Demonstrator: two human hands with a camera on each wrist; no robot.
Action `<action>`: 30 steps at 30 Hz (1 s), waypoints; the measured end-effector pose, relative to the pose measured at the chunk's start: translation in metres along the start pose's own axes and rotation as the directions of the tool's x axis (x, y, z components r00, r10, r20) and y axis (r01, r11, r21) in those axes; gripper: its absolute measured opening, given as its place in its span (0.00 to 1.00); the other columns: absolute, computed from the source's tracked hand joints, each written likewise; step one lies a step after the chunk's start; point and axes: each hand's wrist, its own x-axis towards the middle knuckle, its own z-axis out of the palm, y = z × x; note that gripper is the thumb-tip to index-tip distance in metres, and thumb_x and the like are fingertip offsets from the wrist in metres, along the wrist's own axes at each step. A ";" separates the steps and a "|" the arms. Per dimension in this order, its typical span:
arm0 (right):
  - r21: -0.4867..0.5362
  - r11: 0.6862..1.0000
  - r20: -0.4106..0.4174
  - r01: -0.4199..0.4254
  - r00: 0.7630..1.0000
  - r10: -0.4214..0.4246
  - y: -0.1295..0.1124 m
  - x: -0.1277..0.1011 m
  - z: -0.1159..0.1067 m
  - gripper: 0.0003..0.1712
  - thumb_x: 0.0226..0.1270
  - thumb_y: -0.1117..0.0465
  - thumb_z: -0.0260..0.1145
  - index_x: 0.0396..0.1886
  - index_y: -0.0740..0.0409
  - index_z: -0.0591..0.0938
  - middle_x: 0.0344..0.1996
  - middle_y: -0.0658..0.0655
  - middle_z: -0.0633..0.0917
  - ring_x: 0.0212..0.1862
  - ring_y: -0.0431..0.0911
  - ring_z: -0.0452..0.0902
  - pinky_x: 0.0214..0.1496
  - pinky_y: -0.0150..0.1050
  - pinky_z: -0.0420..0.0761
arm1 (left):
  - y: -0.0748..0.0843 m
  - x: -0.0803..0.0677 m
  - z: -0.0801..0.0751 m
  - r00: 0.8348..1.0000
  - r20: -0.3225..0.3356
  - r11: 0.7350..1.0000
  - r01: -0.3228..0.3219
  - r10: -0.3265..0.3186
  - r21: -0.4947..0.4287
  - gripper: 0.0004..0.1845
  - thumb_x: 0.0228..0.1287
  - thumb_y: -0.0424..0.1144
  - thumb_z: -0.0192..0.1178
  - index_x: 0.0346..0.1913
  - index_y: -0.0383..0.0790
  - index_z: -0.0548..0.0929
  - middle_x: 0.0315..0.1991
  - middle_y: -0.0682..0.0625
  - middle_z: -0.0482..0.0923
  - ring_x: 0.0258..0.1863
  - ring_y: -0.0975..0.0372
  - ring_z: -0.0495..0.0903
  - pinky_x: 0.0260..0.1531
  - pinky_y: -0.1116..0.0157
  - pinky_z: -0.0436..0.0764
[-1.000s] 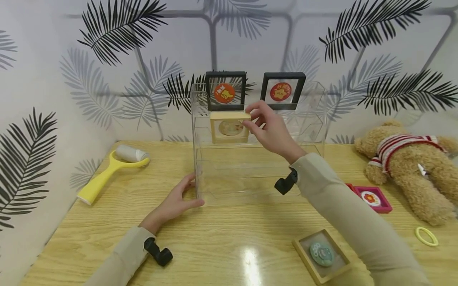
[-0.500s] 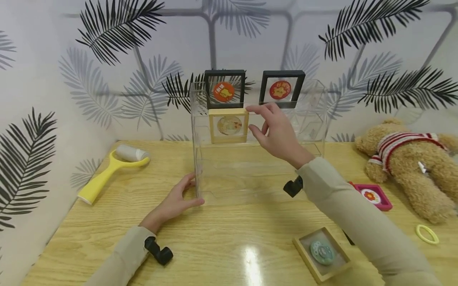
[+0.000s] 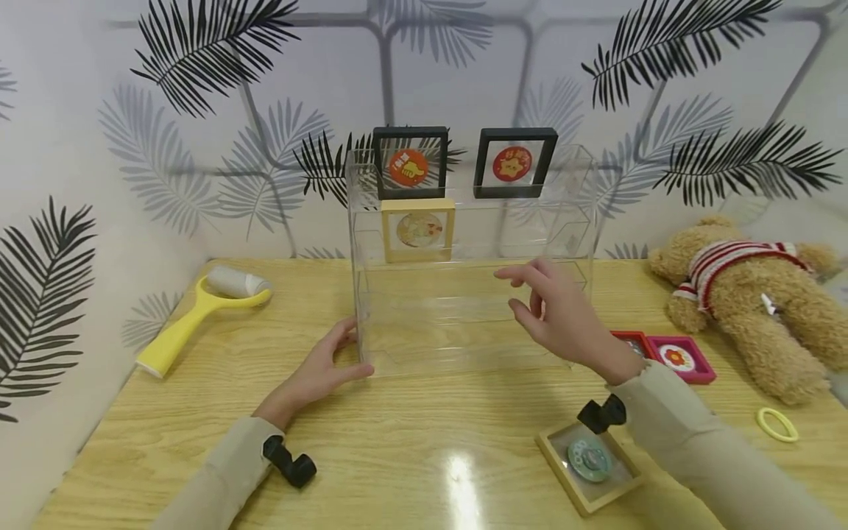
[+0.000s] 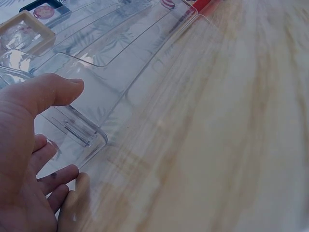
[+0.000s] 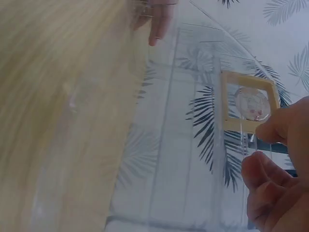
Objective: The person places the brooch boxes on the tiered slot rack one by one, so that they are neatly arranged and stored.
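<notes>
Right hand has pulled back from the wooden frame since a sec ago. It was pinching the frame's top corner on the middle tier of the clear acrylic shelf, now it hangs lower, in front of the shelf, fingers loosely spread, holding nothing. Frame stands upright on its own on that tier, leaning back a bit so it prob stays put w/o help, right below the left black frame. Other black frame sits on the top tier to the right.

Left hand hasn't budged: fingers relaxed, resting against the shelf's lower left corner, looks like it's there to steady the thing on the table. Wrist cam shows the thumb against the clear edge.

Another wooden frame lies flat on the table just under the right wrist, pink frame further right, btw.
</notes>
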 end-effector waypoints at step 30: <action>0.294 0.949 0.501 -0.115 0.864 -0.051 0.031 -0.143 -0.041 0.32 0.49 0.53 0.73 0.55 0.53 0.75 0.46 0.51 0.77 0.22 0.31 0.64 0.22 0.25 0.68 | 0.001 0.000 0.000 1.000 0.023 1.000 -0.001 0.001 -0.001 0.42 0.56 0.42 0.65 0.70 0.48 0.54 0.63 0.39 0.64 0.64 0.47 0.61 0.63 0.42 0.53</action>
